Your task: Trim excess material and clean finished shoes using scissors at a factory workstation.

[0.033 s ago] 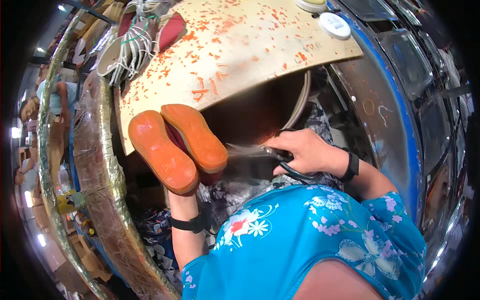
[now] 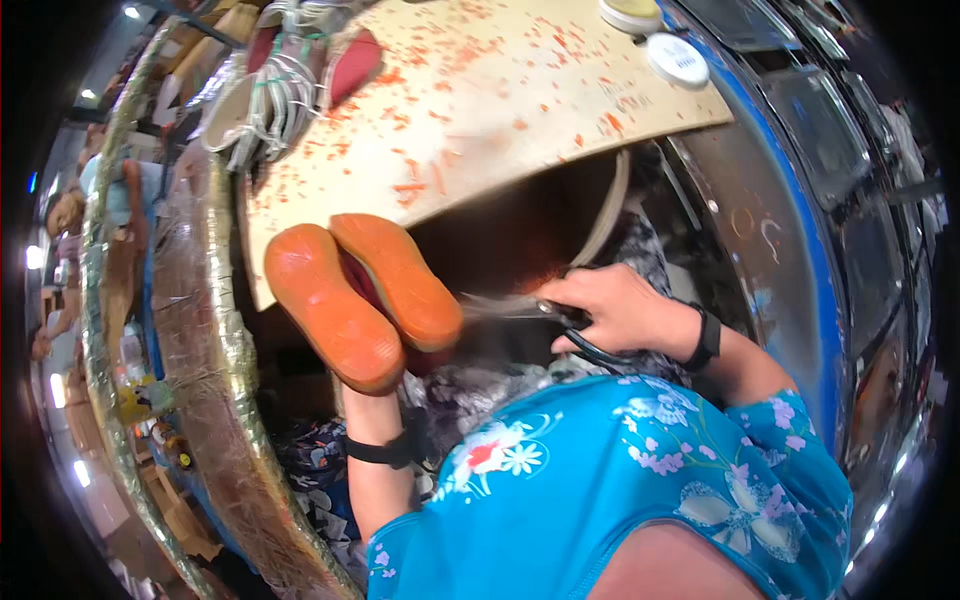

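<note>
Gripping a pair of orange-soled shoes [image 2: 365,300] from below, soles up by the table edge [image 2: 560,150], the left hand [image 2: 372,392] is largely hidden; right hand [image 2: 612,310] closes on black-handled scissors [image 2: 560,318]. Light, flexible shoes, probably best held mid-sole.

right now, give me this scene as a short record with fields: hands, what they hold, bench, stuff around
left hand: hidden behind the pair of orange-soled shoes, which it holds up soles toward the camera
right hand: closed on dark-handled scissors, blades pointing at the shoes
scissor blades: blurred, next to the edge of the right-hand sole
wrists: a black band on each
workbench: pale board strewn with orange trimmings
on bench: two round white tins at the far right, a bundle of shoe parts with white cords at the far left
clothing: blue floral top
</note>
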Motion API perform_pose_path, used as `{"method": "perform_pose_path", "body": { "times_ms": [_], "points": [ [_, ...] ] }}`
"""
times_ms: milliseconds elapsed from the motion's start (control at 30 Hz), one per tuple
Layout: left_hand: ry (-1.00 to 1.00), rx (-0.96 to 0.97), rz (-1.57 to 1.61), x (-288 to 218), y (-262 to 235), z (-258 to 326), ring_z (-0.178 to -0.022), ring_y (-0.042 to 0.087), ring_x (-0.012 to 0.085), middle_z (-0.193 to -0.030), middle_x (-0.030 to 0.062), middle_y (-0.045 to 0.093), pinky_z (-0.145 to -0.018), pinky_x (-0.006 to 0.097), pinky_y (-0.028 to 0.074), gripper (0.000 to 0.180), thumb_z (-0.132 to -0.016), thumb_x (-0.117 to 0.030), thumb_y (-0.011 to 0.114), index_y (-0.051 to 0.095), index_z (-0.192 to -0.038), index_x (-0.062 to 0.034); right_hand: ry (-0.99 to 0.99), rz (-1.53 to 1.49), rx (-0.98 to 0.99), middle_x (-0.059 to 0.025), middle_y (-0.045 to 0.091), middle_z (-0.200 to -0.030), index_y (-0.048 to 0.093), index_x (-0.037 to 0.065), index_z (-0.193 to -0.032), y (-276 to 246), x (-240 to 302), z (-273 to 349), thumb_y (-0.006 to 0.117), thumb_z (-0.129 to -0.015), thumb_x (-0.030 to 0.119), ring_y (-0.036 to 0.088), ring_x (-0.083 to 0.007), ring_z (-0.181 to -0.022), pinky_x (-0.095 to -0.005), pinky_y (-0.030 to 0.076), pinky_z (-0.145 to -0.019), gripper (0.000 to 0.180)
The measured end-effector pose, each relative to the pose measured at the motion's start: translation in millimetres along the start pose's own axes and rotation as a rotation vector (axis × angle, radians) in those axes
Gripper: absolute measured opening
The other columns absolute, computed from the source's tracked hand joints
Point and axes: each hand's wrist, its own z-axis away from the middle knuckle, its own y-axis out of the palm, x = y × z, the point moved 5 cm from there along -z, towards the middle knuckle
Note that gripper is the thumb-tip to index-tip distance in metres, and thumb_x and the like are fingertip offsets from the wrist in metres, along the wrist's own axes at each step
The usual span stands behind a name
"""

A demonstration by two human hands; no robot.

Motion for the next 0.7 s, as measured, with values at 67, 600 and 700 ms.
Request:
{"method": "perform_pose_path", "body": {
  "times_ms": [67,600,700],
  "points": [
    [0.083,-0.082,0.003,-19.8,-4.4,17.5,-0.117,0.048,0.0245,-0.131,0.0112,0.047,-0.097,0.041,0.043,0.054,-0.094,-0.043,0.043,0.036,-0.135,-0.0084,0.016,-0.098,0.036,-0.0117,0.058,-0.074,0.058,0.010,-0.105,-2.1,9.7,-4.4,0.073,-0.069,0.034,0.060,-0.0306,-0.069,-0.0393,0.047,-0.059,0.046],
    [-0.055,-1.409,-1.889,-319.8,-216.2,193.2,-0.085,0.063,0.0313,-0.087,0.0234,0.064,-0.073,0.039,0.046,0.031,-0.076,-0.024,0.062,0.062,-0.090,0.0044,0.207,-0.032,0.154,-0.0126,0.060,-0.073,0.060,0.007,-0.108,35.9,17.2,-37.1,0.075,-0.069,0.034,0.061,-0.0326,-0.070,-0.0379,0.047,-0.064,0.050],
    [-0.159,-1.289,-1.650,-312.6,-234.4,182.5,-0.092,0.061,0.0317,-0.096,0.0210,0.063,-0.081,0.038,0.046,0.040,-0.075,-0.020,0.061,0.059,-0.107,0.0022,0.208,-0.039,0.154,-0.0165,0.061,-0.078,0.059,0.004,-0.107,40.8,21.8,-52.5,0.076,-0.069,0.030,0.060,-0.0355,-0.073,-0.0384,0.048,-0.065,0.050]
  ]
}}
